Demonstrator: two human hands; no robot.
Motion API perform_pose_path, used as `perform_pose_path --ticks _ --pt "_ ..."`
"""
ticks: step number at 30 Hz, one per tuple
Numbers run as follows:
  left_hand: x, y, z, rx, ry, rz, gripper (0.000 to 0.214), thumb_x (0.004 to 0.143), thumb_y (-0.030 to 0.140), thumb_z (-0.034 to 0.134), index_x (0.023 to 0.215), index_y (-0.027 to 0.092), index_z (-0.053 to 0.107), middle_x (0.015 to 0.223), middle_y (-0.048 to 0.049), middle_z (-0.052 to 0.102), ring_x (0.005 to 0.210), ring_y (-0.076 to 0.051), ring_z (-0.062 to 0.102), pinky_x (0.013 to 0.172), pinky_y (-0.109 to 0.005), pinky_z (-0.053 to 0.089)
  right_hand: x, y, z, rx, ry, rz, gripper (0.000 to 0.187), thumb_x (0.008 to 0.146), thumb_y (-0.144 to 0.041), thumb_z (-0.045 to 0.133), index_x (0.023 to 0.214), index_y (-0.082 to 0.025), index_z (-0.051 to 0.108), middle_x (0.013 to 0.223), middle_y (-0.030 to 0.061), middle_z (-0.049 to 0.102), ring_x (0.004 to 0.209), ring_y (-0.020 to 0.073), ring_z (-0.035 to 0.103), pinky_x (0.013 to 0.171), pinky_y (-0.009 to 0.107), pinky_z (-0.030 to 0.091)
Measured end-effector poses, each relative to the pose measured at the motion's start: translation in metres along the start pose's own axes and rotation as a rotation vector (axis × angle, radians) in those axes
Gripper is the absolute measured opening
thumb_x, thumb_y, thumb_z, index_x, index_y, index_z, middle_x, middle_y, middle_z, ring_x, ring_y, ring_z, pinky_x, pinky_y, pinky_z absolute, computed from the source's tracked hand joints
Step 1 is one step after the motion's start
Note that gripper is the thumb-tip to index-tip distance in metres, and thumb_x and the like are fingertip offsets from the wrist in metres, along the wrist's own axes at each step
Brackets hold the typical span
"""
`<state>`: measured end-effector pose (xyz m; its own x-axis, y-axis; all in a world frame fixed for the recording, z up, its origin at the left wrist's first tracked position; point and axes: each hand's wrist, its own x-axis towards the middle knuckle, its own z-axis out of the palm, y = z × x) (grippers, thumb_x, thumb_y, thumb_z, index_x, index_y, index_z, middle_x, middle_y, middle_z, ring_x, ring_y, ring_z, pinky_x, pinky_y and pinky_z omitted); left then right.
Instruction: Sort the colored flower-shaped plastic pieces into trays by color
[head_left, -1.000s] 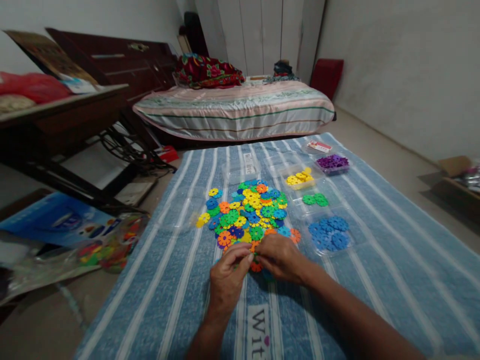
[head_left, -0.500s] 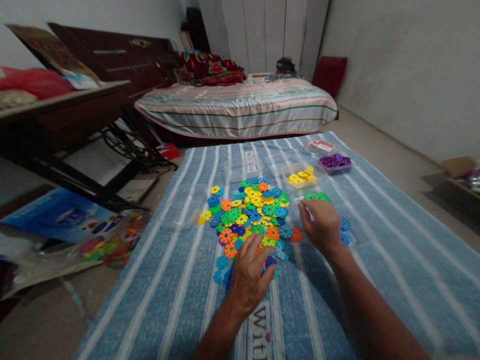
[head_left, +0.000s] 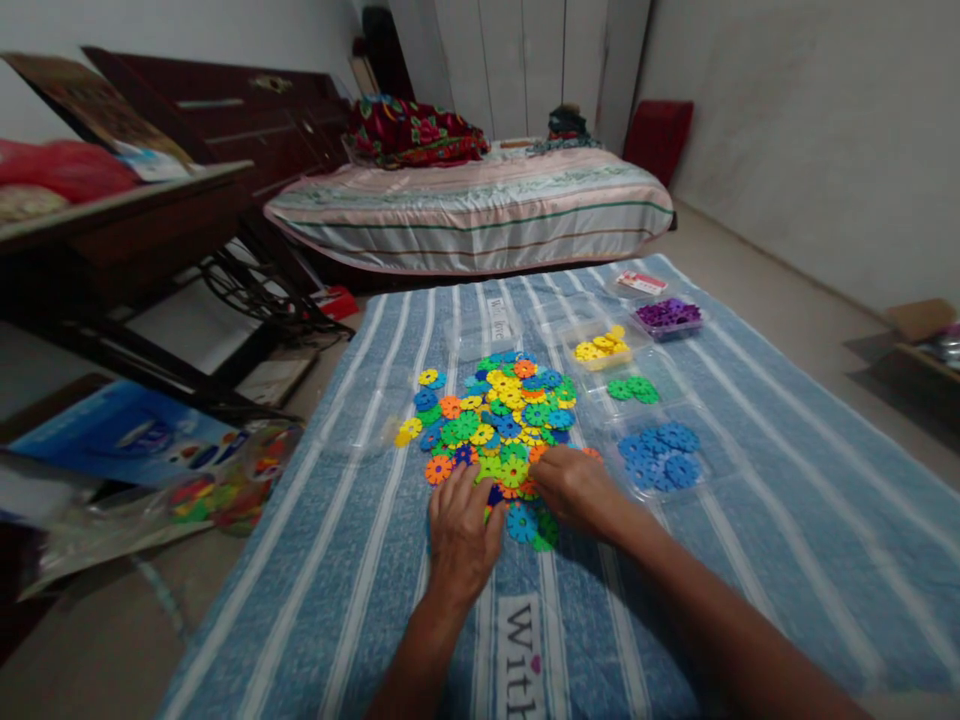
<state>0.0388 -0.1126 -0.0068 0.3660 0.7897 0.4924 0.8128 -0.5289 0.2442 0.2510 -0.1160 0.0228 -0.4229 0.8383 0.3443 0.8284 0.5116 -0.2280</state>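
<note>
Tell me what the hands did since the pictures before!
The right hand came back from the trays on the right, by the green pieces, to the near edge of the mixed pile, beside the left hand, which stayed there. Whether either hand took a piece cannot be seen. The yellow pieces, blue pieces, purple pieces and striped blanket stayed put.

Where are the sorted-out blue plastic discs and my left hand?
sorted-out blue plastic discs (head_left: pixel 660 455): head view, middle of the cluster.
left hand (head_left: pixel 459 535): head view, back of the hand.
</note>
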Motion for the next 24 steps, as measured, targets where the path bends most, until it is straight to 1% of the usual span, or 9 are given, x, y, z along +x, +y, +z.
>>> perform_pose_path --ticks 3,5,9,13,16,19,24 --pt "-0.002 -0.007 -0.001 0.004 0.023 -0.049 0.025 0.087 0.028 0.052 0.107 0.020 0.064 0.123 -0.0142 0.063 0.121 -0.033 0.054 0.101 -0.053 0.042 0.000 -0.001 0.005 -0.038 -0.031 0.064 0.009 0.087 -0.013 0.061 0.079 -0.018 0.063 0.080 0.0052 0.064 0.076 0.0176 0.056 0.062 0.027 0.036" --pt "-0.002 -0.007 -0.002 0.002 0.044 -0.059 0.025 0.087 0.025 0.051 0.107 0.019 0.064 0.122 -0.0142 0.063 0.121 -0.032 0.054 0.101 -0.052 0.043 0.000 -0.001 0.006 -0.060 -0.054 0.110 0.009 0.085 -0.011 0.062 0.079 -0.018 0.064 0.081 0.0055 0.065 0.077 0.0185 0.057 0.062 0.028 0.038" --pt "-0.002 0.003 -0.004 -0.038 0.087 0.012 0.021 0.088 0.024 0.053 0.104 0.018 0.065 0.124 -0.0152 0.061 0.126 -0.031 0.050 0.103 -0.051 0.044 0.001 0.001 0.001 -0.065 -0.117 0.167 0.001 0.085 -0.018 0.065 0.085 -0.018 0.066 0.088 0.0067 0.066 0.084 0.0200 0.058 0.065 0.028 0.042" --pt "-0.007 0.020 -0.005 -0.082 0.017 0.114 0.021 0.085 0.027 0.059 0.103 0.019 0.066 0.128 -0.0143 0.059 0.130 -0.033 0.045 0.103 -0.053 0.044 0.003 0.001 -0.005 -0.049 -0.222 0.220 0.008 0.088 -0.022 0.062 0.089 -0.016 0.067 0.094 0.0089 0.066 0.091 0.0214 0.059 0.072 0.029 0.044" --pt "-0.010 0.028 -0.004 -0.064 -0.025 0.144 0.033 0.079 0.034 0.067 0.108 0.019 0.064 0.131 -0.0163 0.057 0.129 -0.037 0.046 0.100 -0.058 0.044 0.005 0.000 -0.009 -0.043 -0.298 0.259 0.011 0.089 -0.019 0.058 0.091 -0.015 0.068 0.096 0.0097 0.065 0.094 0.0221 0.059 0.075 0.028 0.044" --pt "-0.011 0.030 -0.003 -0.030 -0.028 0.142 0.038 0.076 0.036 0.070 0.109 0.018 0.064 0.131 -0.0182 0.056 0.127 -0.038 0.046 0.099 -0.060 0.044 0.006 -0.001 -0.012 -0.045 -0.333 0.276 0.015 0.090 -0.017 0.053 0.095 -0.014 0.067 0.099 0.0101 0.065 0.097 0.0228 0.058 0.077 0.029 0.044" --pt "-0.012 0.025 -0.002 -0.008 0.005 0.134 0.030 0.081 0.030 0.065 0.108 0.016 0.063 0.129 -0.0183 0.057 0.127 -0.037 0.047 0.097 -0.058 0.047 0.007 -0.001 -0.013 -0.045 -0.342 0.259 0.022 0.093 -0.015 0.046 0.094 -0.014 0.067 0.097 0.0107 0.065 0.095 0.0219 0.058 0.078 0.029 0.043"
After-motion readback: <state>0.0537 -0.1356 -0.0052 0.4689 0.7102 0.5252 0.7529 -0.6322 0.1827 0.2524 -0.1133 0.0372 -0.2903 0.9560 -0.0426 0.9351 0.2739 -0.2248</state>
